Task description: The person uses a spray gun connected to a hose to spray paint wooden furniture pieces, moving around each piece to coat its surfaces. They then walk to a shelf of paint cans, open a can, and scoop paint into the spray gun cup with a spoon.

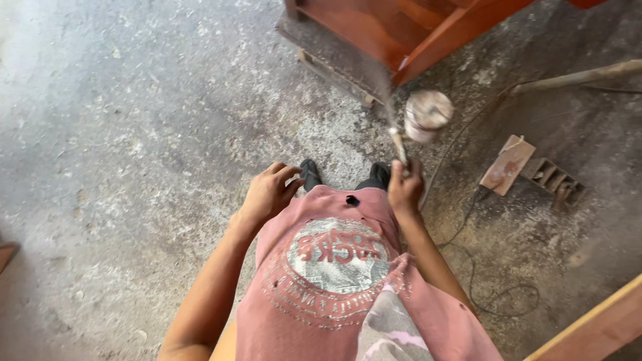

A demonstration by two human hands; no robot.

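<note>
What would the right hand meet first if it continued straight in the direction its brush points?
Probably the round can, just beyond the brush held in the right hand; depth is unclear, so it might pass beside it.

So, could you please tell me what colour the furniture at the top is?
The furniture is a glossy reddish brown, best seen in the head view.

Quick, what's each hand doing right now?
Left hand: loosely curled, holding nothing, resting by the shirt hem.
Right hand: closed on a spray gun.
</note>
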